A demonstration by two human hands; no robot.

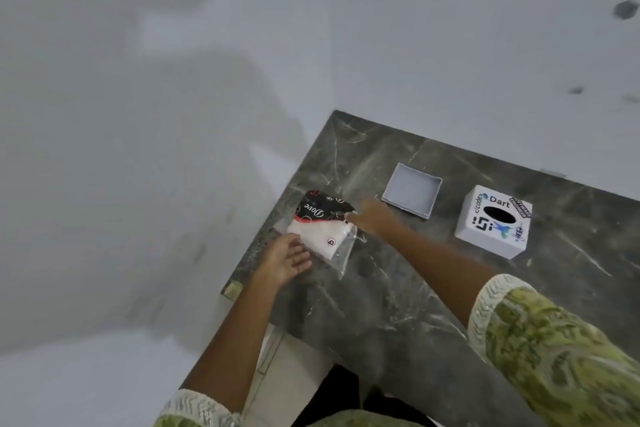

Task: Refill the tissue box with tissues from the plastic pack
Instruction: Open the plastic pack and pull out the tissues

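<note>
Toward nine o'clock on the dark marble counter [398, 305], the plastic pack [320, 230] of tissues lies flat between both hands. The left hand [289, 258] rests on its near edge, fingers spread; the right hand [369, 217] presses its far corner, grip unclear. At three o'clock sit the tissue box [493, 222] and its tray-like base [412, 191], already separated. Opening the pack seems the present step; next, its tissues must come out.

Dark marble counter [398, 305] against pale grey walls [173, 80].
</note>
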